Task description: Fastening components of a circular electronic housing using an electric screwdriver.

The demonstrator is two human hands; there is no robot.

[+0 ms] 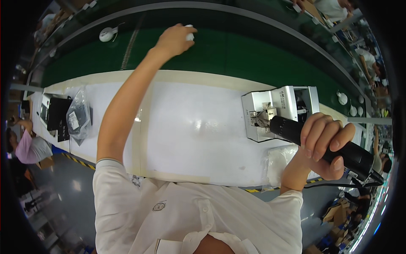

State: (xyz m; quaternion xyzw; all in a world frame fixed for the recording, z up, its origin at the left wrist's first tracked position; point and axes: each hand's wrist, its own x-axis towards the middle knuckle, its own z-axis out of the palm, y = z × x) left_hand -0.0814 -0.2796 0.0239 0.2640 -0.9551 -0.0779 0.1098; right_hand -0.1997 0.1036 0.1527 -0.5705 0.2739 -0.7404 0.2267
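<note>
My left hand reaches far out over the green belt, its fingers closed round a small white part that they mostly hide. On the right, my right hand is wrapped round a black electric screwdriver with a cord at its back end. The driver's tip points left and meets the metal pick-up spot of a silver screw feeder. Whether a screw sits on the tip is too small to tell.
A round white device with a wire lies on the belt at far left; more white ones lie at right. A black-and-white box and plastic bag stand on the white table. Another clear bag lies below the feeder.
</note>
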